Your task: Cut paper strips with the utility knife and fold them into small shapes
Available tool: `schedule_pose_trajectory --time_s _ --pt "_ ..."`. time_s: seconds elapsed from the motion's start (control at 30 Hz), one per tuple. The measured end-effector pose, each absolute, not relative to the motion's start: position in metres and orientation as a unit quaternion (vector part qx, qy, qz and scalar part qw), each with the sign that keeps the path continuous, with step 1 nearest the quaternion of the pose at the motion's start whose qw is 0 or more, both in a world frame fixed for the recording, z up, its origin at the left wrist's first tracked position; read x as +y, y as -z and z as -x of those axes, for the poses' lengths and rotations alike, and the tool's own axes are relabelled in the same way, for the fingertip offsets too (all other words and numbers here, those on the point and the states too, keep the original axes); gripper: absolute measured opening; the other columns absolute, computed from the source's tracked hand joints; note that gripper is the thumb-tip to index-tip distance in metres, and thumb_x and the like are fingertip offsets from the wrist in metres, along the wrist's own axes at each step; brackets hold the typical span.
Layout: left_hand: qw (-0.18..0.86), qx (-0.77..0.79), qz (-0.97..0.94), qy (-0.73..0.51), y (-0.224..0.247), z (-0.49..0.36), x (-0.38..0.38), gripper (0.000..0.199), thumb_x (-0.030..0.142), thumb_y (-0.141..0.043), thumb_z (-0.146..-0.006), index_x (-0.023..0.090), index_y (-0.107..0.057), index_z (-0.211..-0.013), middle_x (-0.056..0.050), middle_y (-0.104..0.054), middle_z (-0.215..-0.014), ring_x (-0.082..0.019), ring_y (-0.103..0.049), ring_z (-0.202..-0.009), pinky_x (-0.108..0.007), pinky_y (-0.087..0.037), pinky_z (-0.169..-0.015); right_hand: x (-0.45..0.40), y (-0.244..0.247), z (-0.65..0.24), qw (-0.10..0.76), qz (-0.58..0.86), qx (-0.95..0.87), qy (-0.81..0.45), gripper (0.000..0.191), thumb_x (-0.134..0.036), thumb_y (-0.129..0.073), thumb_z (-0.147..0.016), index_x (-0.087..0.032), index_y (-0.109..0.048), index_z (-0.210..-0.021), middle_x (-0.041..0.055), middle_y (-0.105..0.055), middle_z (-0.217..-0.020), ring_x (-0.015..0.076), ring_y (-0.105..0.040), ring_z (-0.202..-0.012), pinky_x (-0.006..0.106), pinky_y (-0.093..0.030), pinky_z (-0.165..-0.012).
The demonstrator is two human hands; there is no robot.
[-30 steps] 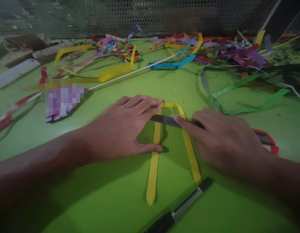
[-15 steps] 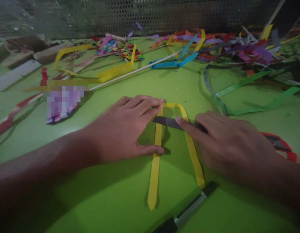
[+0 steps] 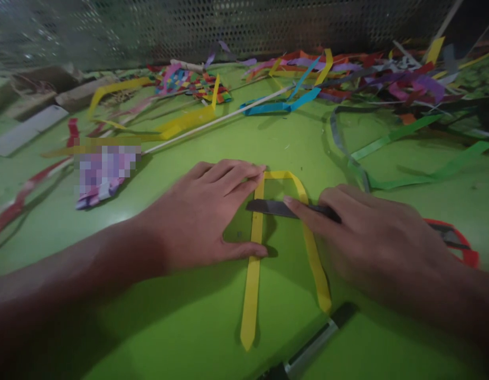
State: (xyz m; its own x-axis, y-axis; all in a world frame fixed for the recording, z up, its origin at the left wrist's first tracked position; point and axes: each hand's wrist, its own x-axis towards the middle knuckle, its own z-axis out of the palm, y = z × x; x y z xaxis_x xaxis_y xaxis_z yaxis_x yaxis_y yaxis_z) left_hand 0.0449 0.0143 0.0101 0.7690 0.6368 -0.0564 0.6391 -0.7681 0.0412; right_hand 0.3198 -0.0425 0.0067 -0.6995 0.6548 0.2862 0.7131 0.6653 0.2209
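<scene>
My left hand (image 3: 213, 214) lies on the green table with its thumb and fingers spread. Its fingertips and thumb press a folded yellow strip (image 3: 250, 295) flat at two spots. One end of the strip is cut to a point, and its other leg bends over to the right. In my right hand (image 3: 367, 237) is a knife with a dark blade (image 3: 270, 207). The index finger rests along the blade, which crosses the strip's left leg between my left thumb and fingers. The knife's handle is mostly hidden in my palm.
A marker (image 3: 316, 343) lies near the front. Red-handled scissors (image 3: 452, 240) show behind my right wrist. A thin stick (image 3: 213, 124) with a pixelated purple woven piece (image 3: 105, 171) lies at left. Coloured strips (image 3: 406, 79) pile up along a perforated screen (image 3: 244, 31).
The blade has slid slightly along the strip towards my left thumb. My left hand keeps its place on the strip; the whole view has shifted a little.
</scene>
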Motion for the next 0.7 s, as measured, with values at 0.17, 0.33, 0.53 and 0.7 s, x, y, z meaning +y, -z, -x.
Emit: schedule_pose_trajectory --time_s 0.17,0.33,0.53,0.7 --pt "0.030 0.337 -0.941 0.025 -0.0127 -0.0453 0.0148 0.107 0.092 -0.030 -0.103 0.010 -0.040 -0.171 -0.021 -0.049 -0.174 -0.044 -0.048 -0.158 -0.063 -0.041 -0.133 -0.0374 -0.0067 -0.3203 0.087 0.387 -0.903 0.167 0.062 0.003 -0.047 -0.081 -0.016 -0.079 -0.130 0.0024 -0.051 -0.074 0.0186 -0.040 -0.060 0.031 -0.024 -0.054" --pt "0.019 0.335 -0.942 0.016 -0.0120 -0.0462 0.0132 0.103 0.088 -0.026 -0.106 0.007 -0.045 -0.168 -0.020 -0.049 -0.173 -0.044 -0.049 -0.157 -0.063 -0.043 -0.132 -0.0345 -0.0074 -0.3190 0.110 0.381 -0.907 0.144 0.063 0.003 -0.045 -0.082 -0.015 -0.077 -0.134 0.0073 -0.062 -0.090 0.0191 -0.049 -0.068 0.029 -0.029 -0.056" --pt "0.011 0.323 -0.946 -0.005 -0.0081 -0.0455 0.0135 0.111 0.092 -0.024 -0.104 0.004 -0.044 -0.168 -0.024 -0.052 -0.170 -0.044 -0.051 -0.154 -0.066 -0.044 -0.128 -0.0354 -0.0062 -0.3198 0.117 0.389 -0.901 0.154 0.059 0.001 -0.044 -0.087 -0.012 -0.080 -0.131 0.0112 -0.062 -0.092 0.0222 -0.050 -0.070 0.032 -0.030 -0.055" --pt "0.023 0.317 -0.948 -0.004 -0.0058 -0.0428 0.0173 0.111 0.092 -0.028 -0.103 0.004 -0.043 -0.169 -0.024 -0.049 -0.171 -0.044 -0.048 -0.156 -0.064 -0.041 -0.129 -0.0352 -0.0046 -0.3228 0.116 0.387 -0.904 0.141 0.055 -0.001 -0.044 -0.090 -0.013 -0.078 -0.132 0.0087 -0.061 -0.088 0.0221 -0.053 -0.073 0.032 -0.033 -0.057"
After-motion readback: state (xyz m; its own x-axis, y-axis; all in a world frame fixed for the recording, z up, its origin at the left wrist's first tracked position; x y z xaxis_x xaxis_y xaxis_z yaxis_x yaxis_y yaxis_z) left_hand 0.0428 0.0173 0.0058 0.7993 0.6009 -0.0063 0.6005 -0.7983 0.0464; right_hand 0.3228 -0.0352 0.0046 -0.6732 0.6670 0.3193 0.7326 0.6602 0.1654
